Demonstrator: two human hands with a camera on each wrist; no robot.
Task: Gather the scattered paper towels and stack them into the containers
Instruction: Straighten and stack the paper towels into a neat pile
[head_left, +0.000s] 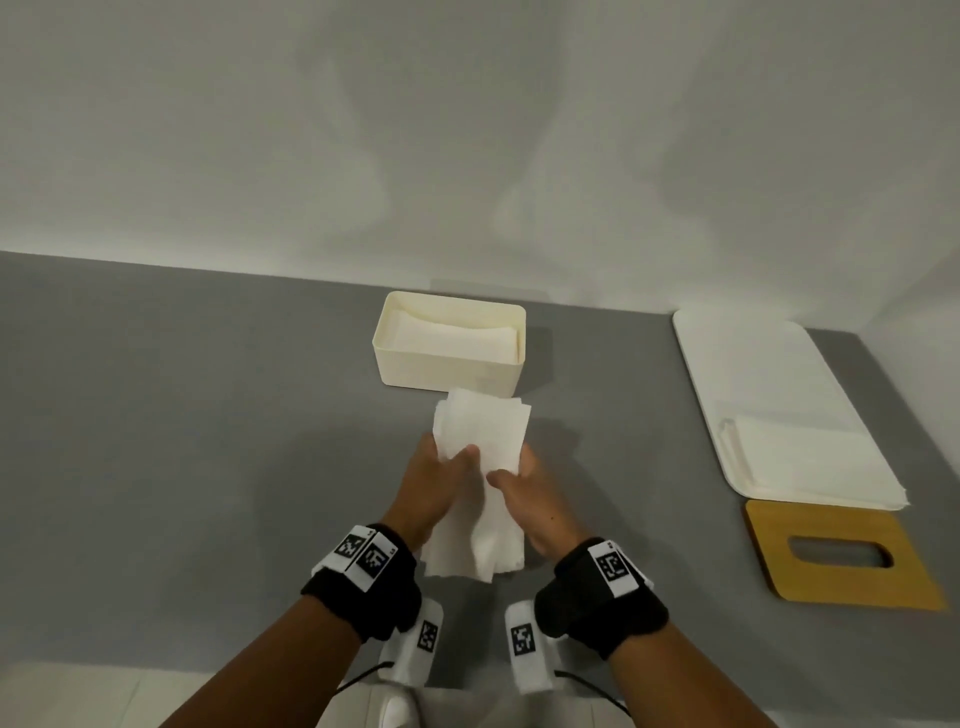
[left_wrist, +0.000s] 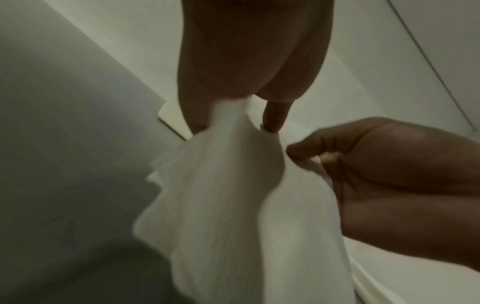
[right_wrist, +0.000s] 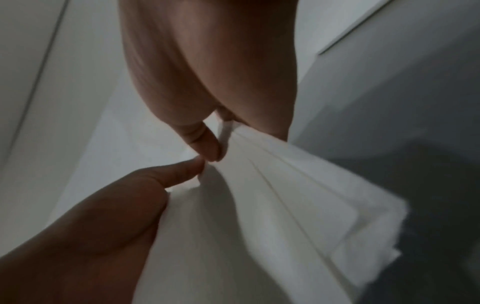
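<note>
Hands (head_left: 439, 483) (head_left: 524, 499) gripping paper towels (head_left: 480, 441), cream container (head_left: 449, 338) beyond, no readable writing

Fingers of both hands hidden under the blurred paper towels (head_left: 480, 452); forearms cut off below.

White paper towel bundle (head_left: 480, 467) held mid-frame, drooping, just below the cream container (head_left: 447, 371) already holding stacked towels.

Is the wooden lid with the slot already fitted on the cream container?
No: the wooden lid lies flat on the grey table, right of the open cream container.
</note>
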